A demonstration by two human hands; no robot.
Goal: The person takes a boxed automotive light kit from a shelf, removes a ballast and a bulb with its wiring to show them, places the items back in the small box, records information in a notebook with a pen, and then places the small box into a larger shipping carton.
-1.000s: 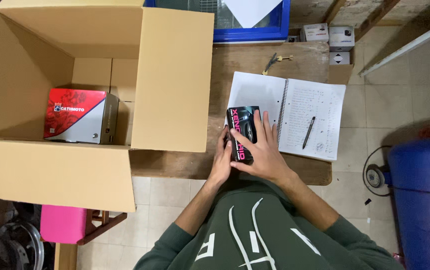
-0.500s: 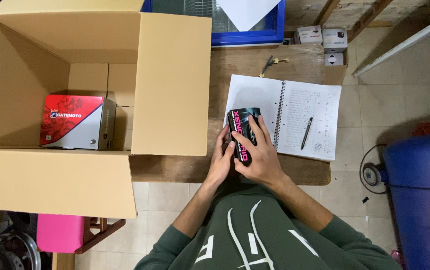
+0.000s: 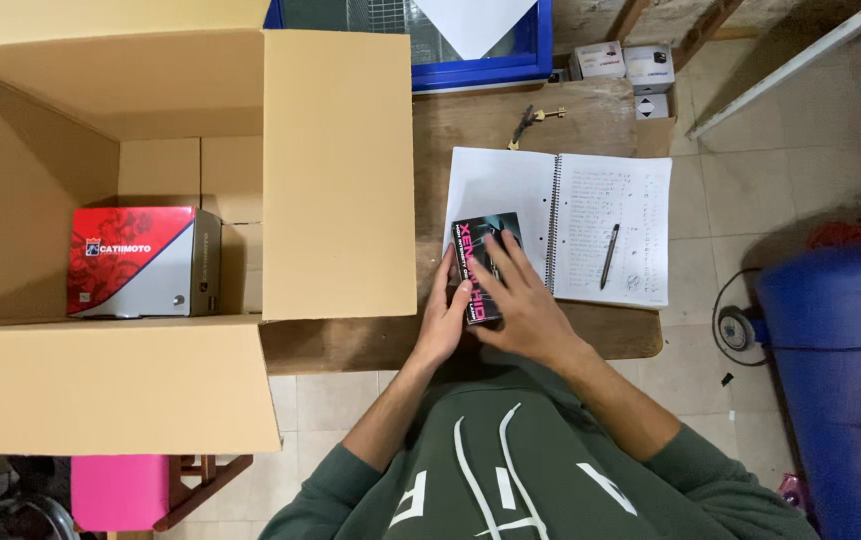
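A small black box with pink lettering (image 3: pixel 479 245) lies on the wooden table (image 3: pixel 471 120), partly over the left page of an open spiral notebook (image 3: pixel 561 222). My right hand (image 3: pixel 521 300) rests flat on top of the box with fingers spread. My left hand (image 3: pixel 448 318) grips the box's left edge. Both hands hold the box near the table's front edge.
A large open cardboard carton (image 3: pixel 166 200) stands at the left, with a red and grey box (image 3: pixel 141 262) inside. A pen (image 3: pixel 610 256) lies on the notebook's right page. A blue crate (image 3: pixel 471 45), small white boxes (image 3: pixel 623 62), a blue drum (image 3: pixel 841 380) and a pink stool (image 3: pixel 121 490) surround the table.
The black box and both hands have stayed in nearly the same spot on the notebook. My right fingers have shifted slightly over the top of the box.
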